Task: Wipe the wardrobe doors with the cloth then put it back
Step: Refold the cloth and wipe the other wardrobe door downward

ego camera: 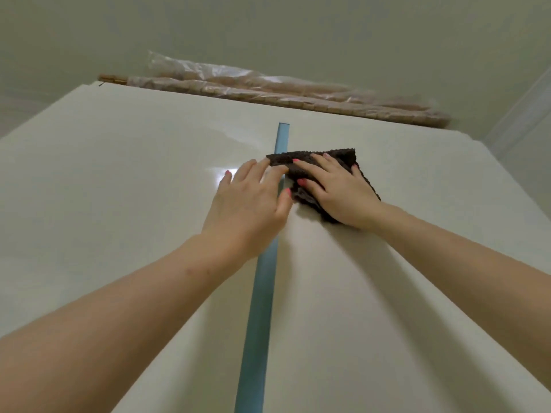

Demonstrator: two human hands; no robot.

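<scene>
Both forearms reach up the wardrobe doors (119,180). Flat-fingered, the right hand (343,192) presses the dark cloth (331,160) beneath it against the right door. Beside it, the left hand (250,201) lies spread, fingertips touching the cloth's left edge.

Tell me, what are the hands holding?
The right hand presses flat on the middle of the dark cloth. The left hand touches its left edge. Neither grips it.

Cloth (316,165) on right wardrobe door (417,263)
</scene>
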